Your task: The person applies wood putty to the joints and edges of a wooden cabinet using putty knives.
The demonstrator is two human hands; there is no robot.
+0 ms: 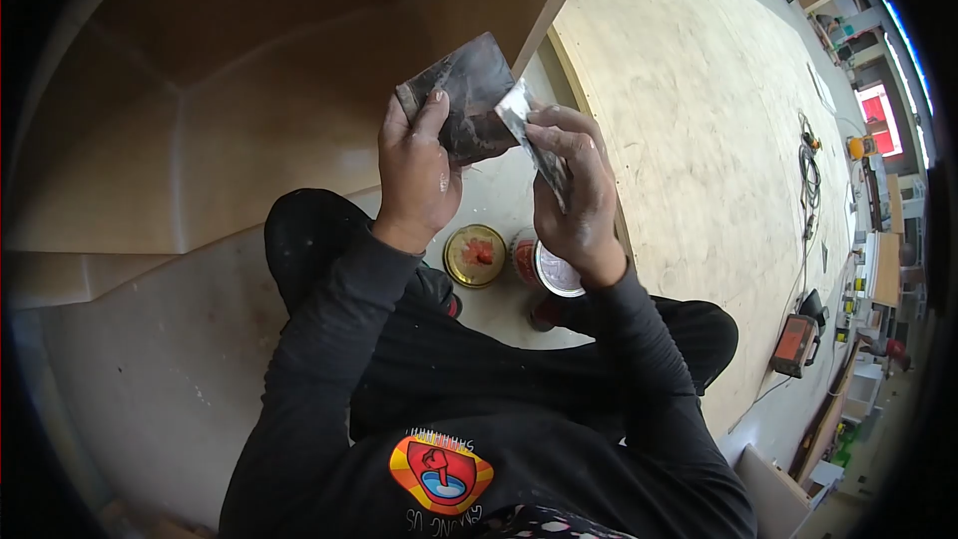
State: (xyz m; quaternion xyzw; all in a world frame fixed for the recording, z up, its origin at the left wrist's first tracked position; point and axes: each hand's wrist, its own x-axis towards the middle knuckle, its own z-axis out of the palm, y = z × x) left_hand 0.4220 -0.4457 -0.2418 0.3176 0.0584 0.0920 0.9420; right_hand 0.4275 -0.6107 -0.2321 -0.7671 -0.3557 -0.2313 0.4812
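The left hand point(417, 172) grips a dark, smeared flat scraper point(467, 100), thumb pressed across its face and fingers closed behind it. The right hand point(576, 190) holds a smaller putty knife point(521, 118), fingers curled tightly around its lower part; its pale blade tip touches the right edge of the scraper. Both tools are raised in front of the chest, above the knees.

Below the hands, on the pale floor between the legs, stand two open tins: one with a yellow rim point(475, 256) and red contents, and one with a white lid point(555, 270) just beside it, partly hidden by the right wrist. A brown wooden cabinet point(249, 70) rises directly ahead. To the right lies a plywood sheet point(699, 140), with cables point(808, 175) and an orange device point(795, 344) at its far edge.
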